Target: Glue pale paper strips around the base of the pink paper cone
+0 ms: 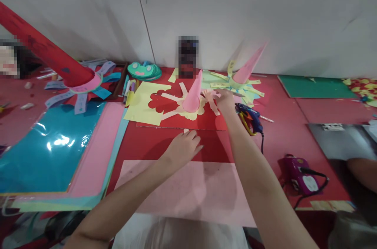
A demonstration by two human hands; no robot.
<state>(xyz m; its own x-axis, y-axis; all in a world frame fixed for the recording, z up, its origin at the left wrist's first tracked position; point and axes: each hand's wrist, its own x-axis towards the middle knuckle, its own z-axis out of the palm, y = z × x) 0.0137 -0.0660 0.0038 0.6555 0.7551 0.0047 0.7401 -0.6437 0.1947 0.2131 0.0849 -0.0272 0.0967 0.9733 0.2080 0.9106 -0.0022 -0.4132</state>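
Observation:
A pink paper cone (193, 97) stands on a pale yellow scalloped paper base, with pale paper strips (171, 96) spreading outward. Beneath it lies red scalloped paper (156, 101). My left hand (185, 147) hovers just in front of the red board's near edge, fingers forward and thumb apart; a small pale piece (186, 130) shows at its fingertips, apparently not gripped. Right of the cone, my right hand (226, 101) bends its closed fingers down beside loose pale strips (210, 101). What those fingers pinch is hidden. A blue glue gun (253, 117) lies right of my right wrist.
Behind stands another pink cone (249, 66) with yellow strips. Left are a red tube (50, 50) with paper strips, markers (129, 88) and a blue folder (55, 143). Pink paper (188, 190) lies in front. Right are a purple box (302, 174) with a cord and a clipboard (344, 139).

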